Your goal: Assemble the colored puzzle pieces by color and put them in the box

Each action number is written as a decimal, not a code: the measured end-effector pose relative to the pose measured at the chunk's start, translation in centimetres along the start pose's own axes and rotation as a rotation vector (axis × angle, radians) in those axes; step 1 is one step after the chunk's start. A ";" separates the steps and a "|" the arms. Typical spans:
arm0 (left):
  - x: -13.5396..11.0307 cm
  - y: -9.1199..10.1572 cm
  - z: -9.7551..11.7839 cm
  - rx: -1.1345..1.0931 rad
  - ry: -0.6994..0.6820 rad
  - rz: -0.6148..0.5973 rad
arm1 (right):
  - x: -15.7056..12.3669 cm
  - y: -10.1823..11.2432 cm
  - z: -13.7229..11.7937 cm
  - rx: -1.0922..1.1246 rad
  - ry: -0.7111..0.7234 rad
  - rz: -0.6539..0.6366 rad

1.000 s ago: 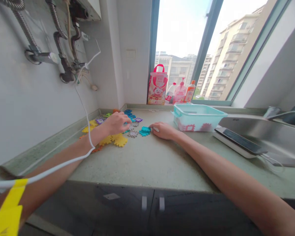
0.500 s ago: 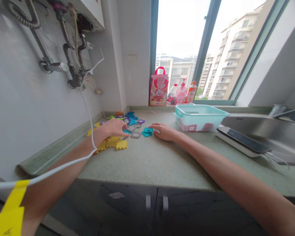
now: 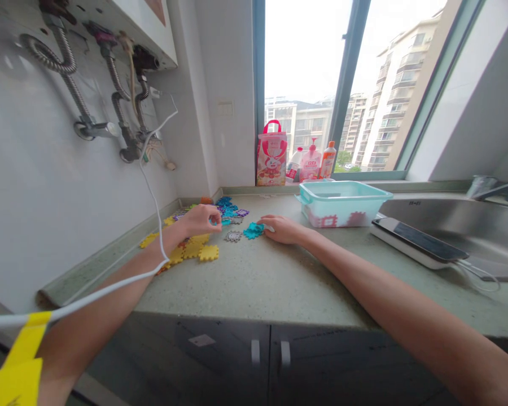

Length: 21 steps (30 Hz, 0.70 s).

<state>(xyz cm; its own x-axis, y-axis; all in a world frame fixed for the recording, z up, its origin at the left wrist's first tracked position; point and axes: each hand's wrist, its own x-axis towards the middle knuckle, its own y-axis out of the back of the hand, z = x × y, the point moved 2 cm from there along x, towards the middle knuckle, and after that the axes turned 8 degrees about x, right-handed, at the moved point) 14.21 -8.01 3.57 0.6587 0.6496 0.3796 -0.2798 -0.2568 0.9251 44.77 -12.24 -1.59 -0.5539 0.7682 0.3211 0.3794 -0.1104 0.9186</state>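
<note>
Left hand (image 3: 201,219) is raised just off the counter (image 3: 254,276), fingers curled in, thumb and forefinger pinched on a small teal piece (image 3: 215,221) that shows only as a sliver at the fingertips. Right hand (image 3: 281,229) lies low and flat on the counter, fingers loose and not gripping, tips touching the right edge of a teal puzzle piece (image 3: 253,230). That piece lies flat on the counter between the two hands, closer to the right one. A grey piece (image 3: 233,235) sits just left of it, apart from both hands. Yellow pieces (image 3: 195,250) are joined in a flat patch under and in front of the left wrist. A blue and purple pile (image 3: 229,206) lies loose behind the left hand, near the wall corner. Teal tub (image 3: 342,204) stands open on the counter to the right of the right hand, near but not touching. Pink toothed shapes show low on its front wall; cannot tell whether they are pieces inside or a print. The rest of the inside is hidden by the rim. Flat white device (image 3: 419,247) lies right of the tub, at the edge of the steel sink (image 3: 457,225). Pink bag (image 3: 272,160) and bottles (image 3: 312,164) stand on the sill behind the tub. White cable (image 3: 152,192) hangs from the wall and crosses the left forearm.
</note>
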 end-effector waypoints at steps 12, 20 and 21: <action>-0.7 3.4 -4.7 0.341 0.298 0.014 | -0.1 -0.1 -1.4 0.051 0.019 0.006; -1.1 2.2 -3.5 0.462 0.522 -0.226 | 0.7 -1.3 -4.4 0.013 0.153 -0.016; -1.1 1.8 -3.4 0.461 0.516 -0.236 | 0.8 -1.4 -4.6 0.012 0.174 -0.029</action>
<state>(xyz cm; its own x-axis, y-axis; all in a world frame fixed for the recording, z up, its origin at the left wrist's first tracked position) 10.63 -6.75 4.83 0.2203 0.9501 0.2209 0.2264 -0.2701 0.9358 40.37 -14.38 -1.60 -0.6839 0.6504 0.3307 0.3699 -0.0816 0.9255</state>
